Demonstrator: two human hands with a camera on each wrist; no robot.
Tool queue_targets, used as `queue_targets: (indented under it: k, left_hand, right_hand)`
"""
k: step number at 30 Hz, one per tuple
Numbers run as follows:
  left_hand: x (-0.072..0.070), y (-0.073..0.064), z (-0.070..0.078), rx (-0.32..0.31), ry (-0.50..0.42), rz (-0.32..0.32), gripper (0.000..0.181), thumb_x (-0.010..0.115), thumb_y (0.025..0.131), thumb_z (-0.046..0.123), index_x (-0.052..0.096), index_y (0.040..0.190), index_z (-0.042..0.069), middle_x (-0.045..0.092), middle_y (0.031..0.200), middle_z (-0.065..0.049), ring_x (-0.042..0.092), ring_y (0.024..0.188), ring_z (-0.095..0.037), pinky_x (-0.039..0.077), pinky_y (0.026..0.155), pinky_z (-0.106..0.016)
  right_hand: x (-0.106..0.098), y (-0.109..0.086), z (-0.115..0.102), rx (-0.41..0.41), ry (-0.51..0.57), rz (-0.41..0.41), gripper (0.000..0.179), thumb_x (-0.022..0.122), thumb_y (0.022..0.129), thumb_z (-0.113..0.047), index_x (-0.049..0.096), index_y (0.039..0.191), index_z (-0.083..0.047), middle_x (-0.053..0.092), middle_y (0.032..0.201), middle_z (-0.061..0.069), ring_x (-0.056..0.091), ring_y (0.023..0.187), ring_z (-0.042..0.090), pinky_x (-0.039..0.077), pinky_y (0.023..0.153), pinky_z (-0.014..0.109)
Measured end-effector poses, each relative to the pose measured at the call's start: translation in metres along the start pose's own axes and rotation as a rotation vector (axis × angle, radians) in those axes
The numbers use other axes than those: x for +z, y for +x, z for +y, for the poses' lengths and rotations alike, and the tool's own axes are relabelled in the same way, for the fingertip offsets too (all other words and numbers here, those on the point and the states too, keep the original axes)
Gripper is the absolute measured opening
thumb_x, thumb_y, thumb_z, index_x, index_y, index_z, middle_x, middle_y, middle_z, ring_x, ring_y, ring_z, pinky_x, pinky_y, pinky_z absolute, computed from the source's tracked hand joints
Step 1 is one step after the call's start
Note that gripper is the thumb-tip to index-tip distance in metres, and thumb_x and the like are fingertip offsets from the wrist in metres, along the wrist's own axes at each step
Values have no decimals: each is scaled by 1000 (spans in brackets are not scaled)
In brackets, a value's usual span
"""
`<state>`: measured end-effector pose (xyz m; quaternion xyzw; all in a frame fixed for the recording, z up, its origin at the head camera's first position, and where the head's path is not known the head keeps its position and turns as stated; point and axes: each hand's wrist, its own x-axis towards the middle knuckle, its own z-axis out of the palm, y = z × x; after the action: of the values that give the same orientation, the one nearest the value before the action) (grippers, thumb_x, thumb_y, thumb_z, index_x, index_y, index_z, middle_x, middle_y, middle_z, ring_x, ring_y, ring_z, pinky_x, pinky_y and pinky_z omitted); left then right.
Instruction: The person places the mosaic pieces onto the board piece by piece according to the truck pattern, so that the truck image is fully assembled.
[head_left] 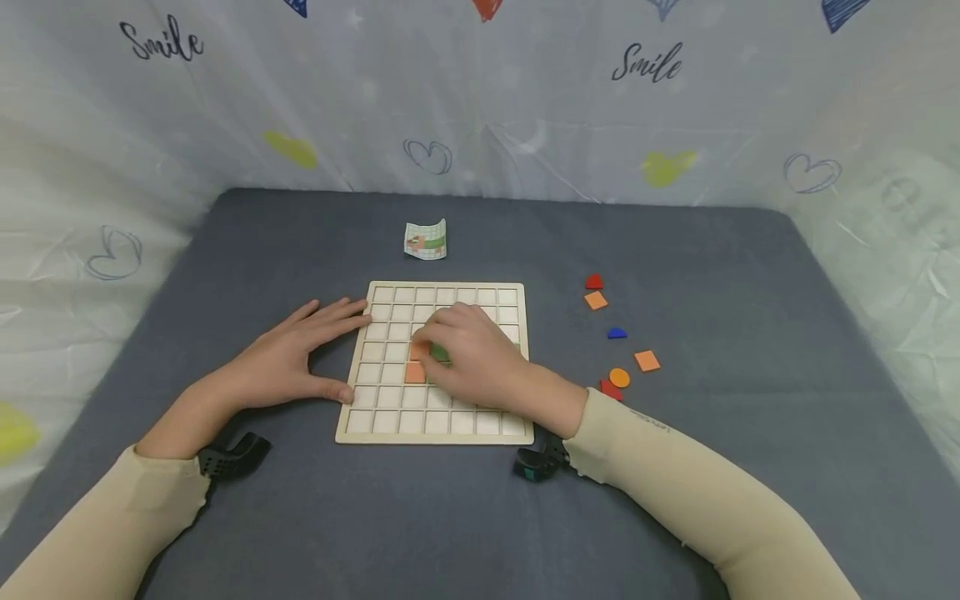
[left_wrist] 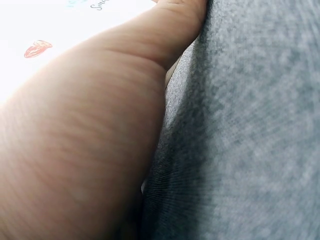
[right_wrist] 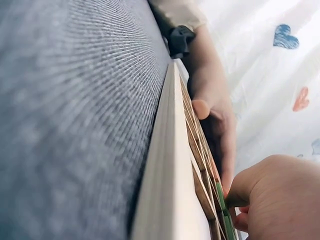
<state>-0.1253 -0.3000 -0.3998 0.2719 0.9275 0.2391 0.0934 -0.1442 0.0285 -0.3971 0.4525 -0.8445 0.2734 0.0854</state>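
Observation:
A pale wooden grid board (head_left: pixel 375 417) lies on the cloth-covered table. My left hand (head_left: pixel 300 354) rests at its left edge, fingers spread, with fingertips and thumb touching the frame. Over the middle of the board, my right hand (head_left: pixel 480 358) pinches a small orange tile (head_left: pixel 419 351) between thumb and index finger, low against the grid. A salmon-orange square tile (head_left: pixel 415 372) sits in the cell just below. Green tiles (right_wrist: pixel 221 200) lie in the grid, partly hidden under the right hand; one green tile (head_left: pixel 439 352) shows beside the thumb.
Behind the board lies a small printed card (head_left: pixel 425 242) with a coloured grid picture. Loose pieces lie to the right: red pieces (head_left: pixel 594 282), orange squares (head_left: pixel 647 361), an orange disc (head_left: pixel 619 378) and a blue half-round (head_left: pixel 617 333). A printed curtain (head_left: pixel 525 100) hangs behind the table.

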Motion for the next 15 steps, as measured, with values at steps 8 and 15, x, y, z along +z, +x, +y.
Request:
queue_targets:
  k: [8, 15]
  left_hand:
    - [0, 2, 0, 22, 10, 0, 111, 90, 83, 63, 35, 173, 29, 21, 182, 4, 17, 168, -32, 1, 137, -51]
    - [-1, -1, 0, 28, 0, -12, 109, 89, 85, 61, 35, 174, 28, 21, 182, 2, 18, 167, -35, 1, 137, -54]
  right_hand:
    - [2, 0, 2, -12, -8, 10, 14, 73, 102, -16, 84, 111, -15, 75, 106, -5, 64, 97, 17, 53, 86, 35]
    - [1, -1, 2, -34, 13, 33, 15, 72, 101, -14, 83, 110, -14, 75, 105, -4, 66, 100, 19, 53, 86, 38]
